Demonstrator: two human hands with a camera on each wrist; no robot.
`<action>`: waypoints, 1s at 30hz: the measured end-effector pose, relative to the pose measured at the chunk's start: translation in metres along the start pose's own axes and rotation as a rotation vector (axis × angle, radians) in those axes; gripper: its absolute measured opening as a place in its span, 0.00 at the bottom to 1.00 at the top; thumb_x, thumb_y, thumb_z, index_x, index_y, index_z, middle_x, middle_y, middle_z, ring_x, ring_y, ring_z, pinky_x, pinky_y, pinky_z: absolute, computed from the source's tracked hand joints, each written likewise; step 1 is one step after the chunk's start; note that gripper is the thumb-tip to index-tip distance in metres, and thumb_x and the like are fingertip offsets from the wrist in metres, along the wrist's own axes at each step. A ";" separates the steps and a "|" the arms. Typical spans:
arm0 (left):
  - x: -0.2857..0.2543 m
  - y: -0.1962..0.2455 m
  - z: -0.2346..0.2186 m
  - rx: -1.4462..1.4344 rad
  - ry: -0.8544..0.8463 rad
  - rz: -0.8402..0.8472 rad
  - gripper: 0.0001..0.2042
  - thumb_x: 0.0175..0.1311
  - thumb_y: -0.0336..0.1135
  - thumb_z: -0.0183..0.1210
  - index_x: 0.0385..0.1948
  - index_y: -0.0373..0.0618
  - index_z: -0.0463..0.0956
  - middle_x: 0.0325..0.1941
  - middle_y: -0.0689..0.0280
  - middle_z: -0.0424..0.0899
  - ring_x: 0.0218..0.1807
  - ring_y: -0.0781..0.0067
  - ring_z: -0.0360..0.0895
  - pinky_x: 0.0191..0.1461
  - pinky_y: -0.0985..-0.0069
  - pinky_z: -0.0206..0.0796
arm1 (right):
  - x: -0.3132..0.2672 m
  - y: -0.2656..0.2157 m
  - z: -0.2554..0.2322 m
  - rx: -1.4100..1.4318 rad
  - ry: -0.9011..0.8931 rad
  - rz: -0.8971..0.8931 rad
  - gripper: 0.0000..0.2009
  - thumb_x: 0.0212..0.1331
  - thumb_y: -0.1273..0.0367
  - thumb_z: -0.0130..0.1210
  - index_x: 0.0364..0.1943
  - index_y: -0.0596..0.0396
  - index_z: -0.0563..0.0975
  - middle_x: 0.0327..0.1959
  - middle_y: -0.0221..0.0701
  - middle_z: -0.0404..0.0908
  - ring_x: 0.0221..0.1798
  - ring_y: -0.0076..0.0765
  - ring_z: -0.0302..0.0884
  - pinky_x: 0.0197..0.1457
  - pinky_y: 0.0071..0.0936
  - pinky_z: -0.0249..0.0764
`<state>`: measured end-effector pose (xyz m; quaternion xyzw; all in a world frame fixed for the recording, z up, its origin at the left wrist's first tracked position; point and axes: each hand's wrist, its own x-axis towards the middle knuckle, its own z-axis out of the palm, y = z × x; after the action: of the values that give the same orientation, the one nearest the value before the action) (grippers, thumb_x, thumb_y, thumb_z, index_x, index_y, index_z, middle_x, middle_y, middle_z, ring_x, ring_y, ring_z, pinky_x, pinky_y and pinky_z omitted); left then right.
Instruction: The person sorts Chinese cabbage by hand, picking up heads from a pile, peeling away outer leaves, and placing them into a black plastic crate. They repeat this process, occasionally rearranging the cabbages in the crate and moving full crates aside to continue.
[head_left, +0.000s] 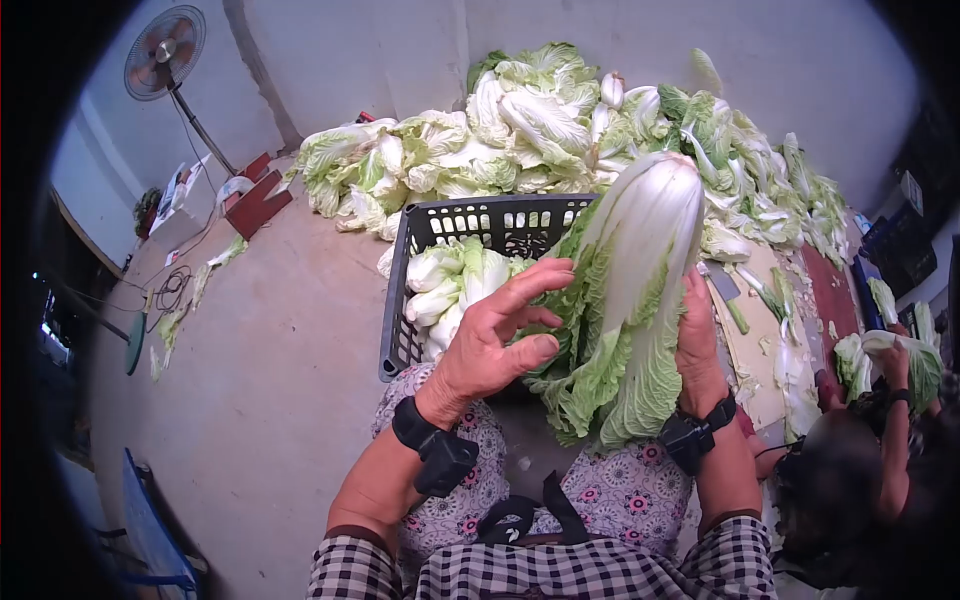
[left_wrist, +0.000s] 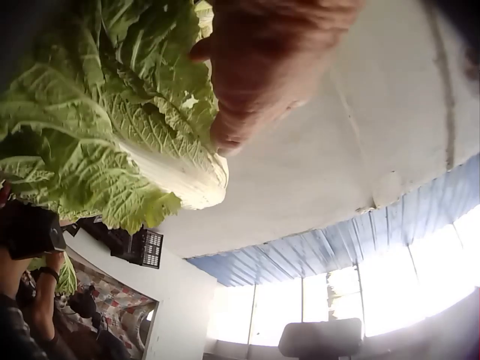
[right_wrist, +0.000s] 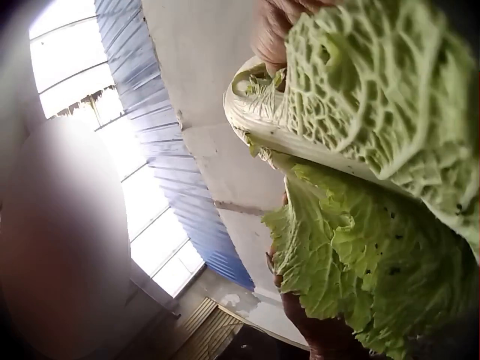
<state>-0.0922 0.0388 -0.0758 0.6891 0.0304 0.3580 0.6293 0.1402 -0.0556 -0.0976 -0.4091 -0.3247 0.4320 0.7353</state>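
Observation:
A large napa cabbage [head_left: 640,270] stands tilted before me, its white base up and its green outer leaves hanging down. My right hand [head_left: 697,340] grips it from the right side, with the fingers partly hidden behind it. On the other side, my left hand [head_left: 500,335] is beside the loose outer leaves, fingers spread and slightly bent, holding nothing. The left wrist view shows that left hand [left_wrist: 277,67] overlapping the leafy edge of the cabbage [left_wrist: 112,127]. Dark holes dot a leaf [right_wrist: 390,247] in the right wrist view.
A black plastic crate [head_left: 400,290] with several trimmed cabbages [head_left: 450,285] stands front-left. Behind it, a long heap of cabbages [head_left: 540,120] lines the wall. A knife [head_left: 722,280] lies on a board [head_left: 755,350] at right. Another person's hand [head_left: 890,360] holds a cabbage. A fan [head_left: 166,50] stands back left.

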 end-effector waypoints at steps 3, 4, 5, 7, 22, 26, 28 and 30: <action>-0.002 -0.004 -0.013 0.304 0.301 -0.051 0.23 0.56 0.37 0.62 0.54 0.42 0.70 0.55 0.60 0.75 0.51 0.73 0.73 0.51 0.77 0.66 | -0.019 -0.009 -0.026 0.366 -0.089 0.080 0.21 0.64 0.57 0.46 0.54 0.58 0.67 0.46 0.35 0.74 0.46 0.34 0.75 0.49 0.32 0.75; -0.002 -0.002 -0.014 0.338 0.359 -0.132 0.23 0.55 0.37 0.62 0.53 0.41 0.70 0.52 0.61 0.76 0.49 0.73 0.74 0.52 0.77 0.66 | -0.031 -0.012 -0.029 0.437 -0.137 0.102 0.22 0.64 0.57 0.46 0.55 0.58 0.67 0.46 0.35 0.74 0.46 0.34 0.75 0.49 0.32 0.74; -0.001 -0.003 -0.012 0.301 0.348 -0.144 0.23 0.55 0.37 0.62 0.53 0.41 0.70 0.51 0.61 0.77 0.49 0.73 0.74 0.52 0.77 0.66 | -0.040 -0.017 -0.031 0.445 -0.166 0.106 0.22 0.64 0.56 0.47 0.55 0.58 0.67 0.47 0.35 0.74 0.46 0.34 0.75 0.50 0.32 0.74; 0.000 -0.005 -0.010 0.232 0.324 -0.170 0.23 0.55 0.38 0.62 0.52 0.40 0.71 0.49 0.62 0.78 0.48 0.73 0.74 0.52 0.76 0.67 | -0.052 -0.025 -0.032 0.389 -0.192 0.093 0.24 0.63 0.55 0.47 0.56 0.58 0.66 0.48 0.36 0.74 0.47 0.35 0.75 0.51 0.32 0.73; 0.005 -0.006 -0.010 0.365 0.353 0.009 0.49 0.46 0.66 0.61 0.64 0.36 0.55 0.65 0.53 0.61 0.67 0.62 0.58 0.67 0.69 0.51 | -0.015 -0.024 -0.013 -0.218 -0.106 0.037 0.33 0.59 0.46 0.47 0.60 0.58 0.63 0.53 0.37 0.72 0.53 0.36 0.71 0.57 0.33 0.68; -0.003 0.004 0.004 0.191 0.149 -0.195 0.44 0.44 0.58 0.66 0.59 0.35 0.61 0.58 0.55 0.69 0.60 0.66 0.66 0.64 0.72 0.56 | -0.015 -0.016 -0.002 -0.306 -0.165 0.050 0.36 0.58 0.44 0.48 0.61 0.58 0.62 0.55 0.37 0.71 0.55 0.36 0.71 0.59 0.33 0.67; -0.010 0.013 0.003 -0.054 0.175 -0.308 0.33 0.46 0.47 0.68 0.52 0.35 0.68 0.49 0.61 0.76 0.49 0.72 0.73 0.56 0.75 0.64 | -0.011 -0.018 0.000 -0.347 -0.177 0.036 0.37 0.57 0.43 0.48 0.62 0.58 0.62 0.56 0.37 0.71 0.56 0.37 0.70 0.60 0.34 0.66; -0.013 0.018 0.002 -0.210 0.227 -0.363 0.27 0.48 0.41 0.68 0.49 0.35 0.72 0.44 0.64 0.80 0.42 0.75 0.77 0.51 0.76 0.69 | -0.004 -0.021 -0.002 -0.408 -0.154 0.017 0.39 0.57 0.42 0.48 0.62 0.58 0.61 0.57 0.37 0.70 0.57 0.37 0.70 0.61 0.34 0.66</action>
<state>-0.1078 0.0270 -0.0659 0.5584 0.1868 0.3153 0.7442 0.1479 -0.0655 -0.0802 -0.5179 -0.4572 0.3935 0.6065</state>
